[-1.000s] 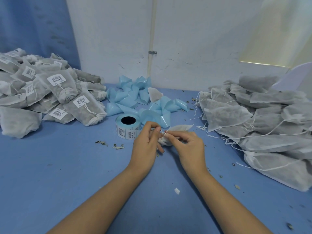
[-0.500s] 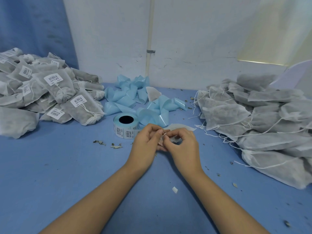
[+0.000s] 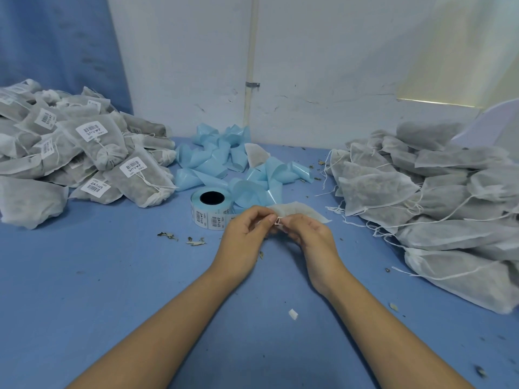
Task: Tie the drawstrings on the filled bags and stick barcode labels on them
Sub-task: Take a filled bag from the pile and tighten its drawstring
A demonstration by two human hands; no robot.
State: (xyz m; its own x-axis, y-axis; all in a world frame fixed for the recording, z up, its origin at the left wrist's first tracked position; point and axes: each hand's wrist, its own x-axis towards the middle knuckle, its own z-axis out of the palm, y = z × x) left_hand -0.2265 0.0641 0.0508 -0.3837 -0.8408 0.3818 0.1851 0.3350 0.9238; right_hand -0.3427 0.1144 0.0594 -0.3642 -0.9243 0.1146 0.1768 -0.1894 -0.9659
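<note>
The table (image 3: 84,304) has a plain blue top that runs back to a white wall (image 3: 323,66), which is scuffed and finely cracked. A pale pipe (image 3: 251,46) rises straight up the wall near the middle, held by a grey clamp (image 3: 252,85). A blue curtain (image 3: 56,37) hangs at the left, beside the wall. A yellowish panel (image 3: 463,51) fills the upper right, with a bright strip (image 3: 438,102) along its lower edge. The light is soft and even.

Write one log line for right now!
step: tying drawstring | left hand: pinches drawstring | right hand: pinches drawstring | bag: no label seen | label roll: behind hands
</note>
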